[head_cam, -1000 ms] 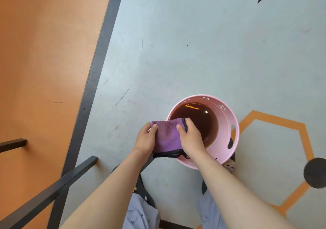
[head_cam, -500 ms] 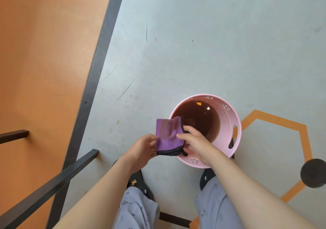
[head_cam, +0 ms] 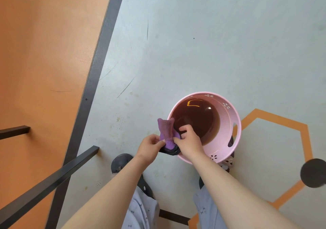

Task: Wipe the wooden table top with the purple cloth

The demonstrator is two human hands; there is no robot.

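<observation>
My left hand (head_cam: pixel 150 145) and right hand (head_cam: pixel 188 140) pinch the bunched purple cloth (head_cam: pixel 166 130), each grip narrow, at the near-left rim of the pink bucket (head_cam: pixel 236 123); brown water (head_cam: pixel 199 117) inside, grey floor (head_cam: pixel 194 52) beneath.

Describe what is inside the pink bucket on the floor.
The pink bucket holds dark brown liquid. The liquid hides its bottom; the right hand, gripping the purple cloth, covers part of the near side.

Two hands: left hand (head_cam: pixel 150 146), right hand (head_cam: pixel 188 144). One cloth (head_cam: pixel 166 133) between them. One bucket (head_cam: pixel 234 116) past the right hand. Two bars left of both: upper bar (head_cam: pixel 14 131), lower bar (head_cam: pixel 53 181).
</observation>
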